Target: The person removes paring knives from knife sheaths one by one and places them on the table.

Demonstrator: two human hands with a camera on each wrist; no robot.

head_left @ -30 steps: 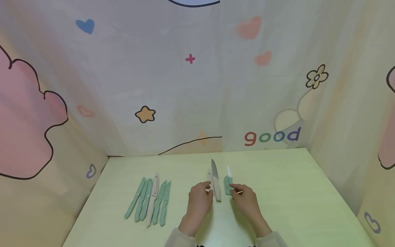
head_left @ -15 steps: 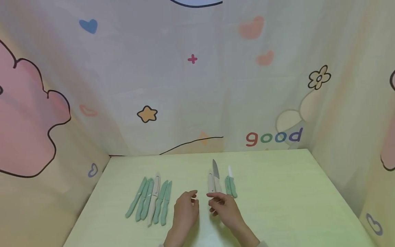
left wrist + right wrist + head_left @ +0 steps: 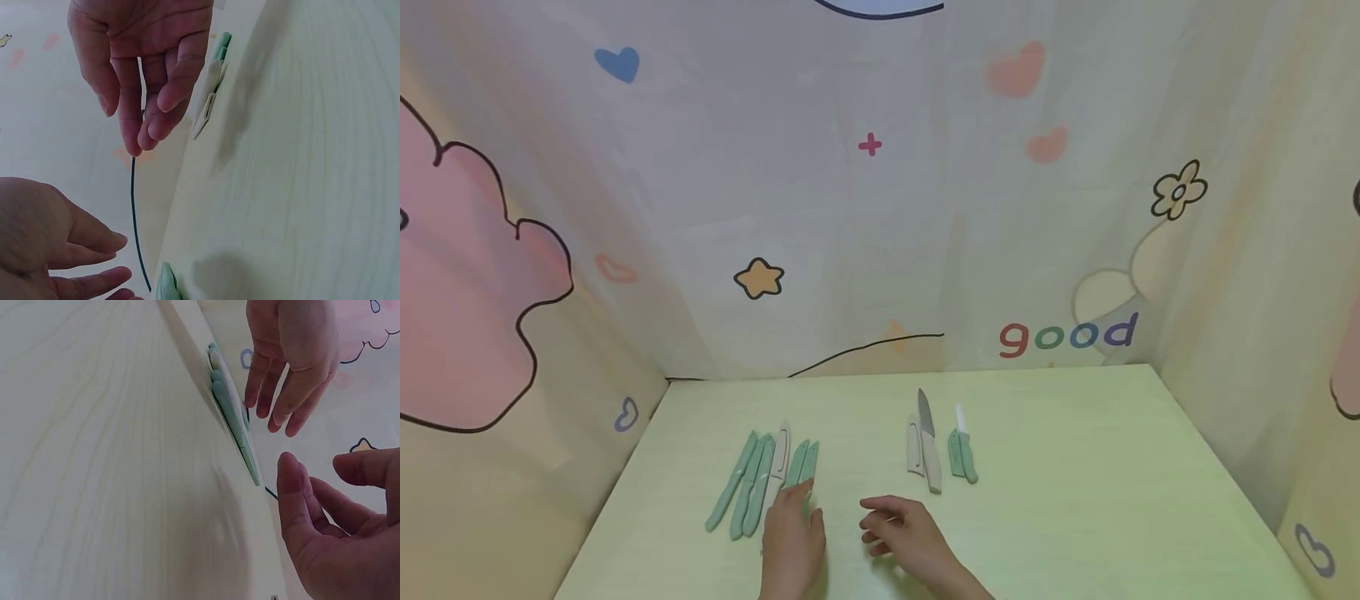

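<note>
My left hand (image 3: 793, 537) hovers over the handles of the two rightmost green sheathed knives (image 3: 805, 467), hiding most of them. Its fingers are loosely bent and hold nothing, as the left wrist view also shows. To its right my right hand (image 3: 912, 536) hangs above the table with relaxed, empty fingers. Beyond it lie a bare-bladed beige knife (image 3: 930, 454) beside its beige sheath (image 3: 914, 446), and a small green knife (image 3: 967, 457) with a white blade beside its green sheath (image 3: 955, 454).
Left of my left hand lie several sheathed knives: green ones (image 3: 748, 492) and a beige one (image 3: 780, 450) partly hidden by the hand. The pale green table (image 3: 1075, 483) ends at a printed curtain (image 3: 820, 208) at the back and sides.
My right hand has left the small green knife, which now lies beside its sheath. Both hands have moved left, the left one to the row of sheathed knives.
</note>
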